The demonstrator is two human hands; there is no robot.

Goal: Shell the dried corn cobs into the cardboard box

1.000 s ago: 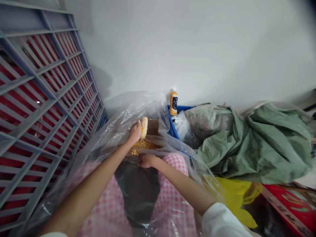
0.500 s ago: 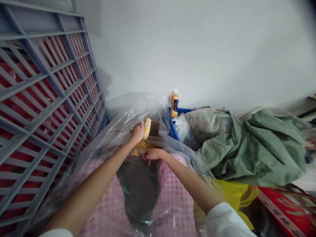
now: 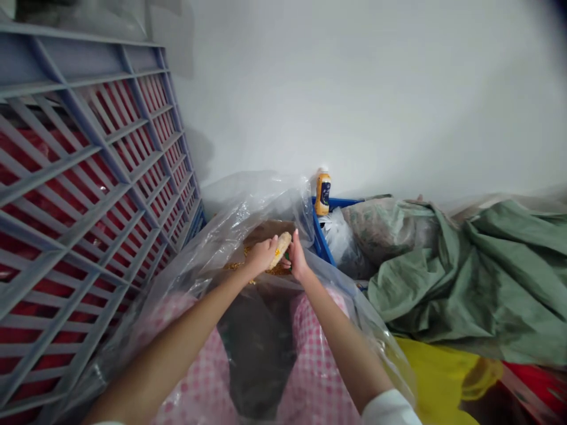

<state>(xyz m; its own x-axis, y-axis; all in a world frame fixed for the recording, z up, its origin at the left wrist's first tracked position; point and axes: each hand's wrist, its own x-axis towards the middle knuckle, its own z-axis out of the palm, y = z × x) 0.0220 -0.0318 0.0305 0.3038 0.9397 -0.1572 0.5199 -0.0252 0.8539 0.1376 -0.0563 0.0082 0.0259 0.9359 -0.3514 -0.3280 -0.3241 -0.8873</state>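
Far left leans a grey-blue lattice crate (image 3: 95, 177) with red behind it. The left hand (image 3: 261, 257) clamps a pale, part-stripped corn cob (image 3: 280, 250), its long axis slanting up to the right. The right hand (image 3: 296, 261) has risen from below and now closes on the cob's upper end. Loose yellow kernels (image 3: 279, 270) lie beneath on brown cardboard (image 3: 270, 230), inside a clear plastic sheet (image 3: 248, 203). Further right are a blue plastic crate (image 3: 336, 202), a yellow bottle (image 3: 323, 192) and a green woven sack (image 3: 443, 277).
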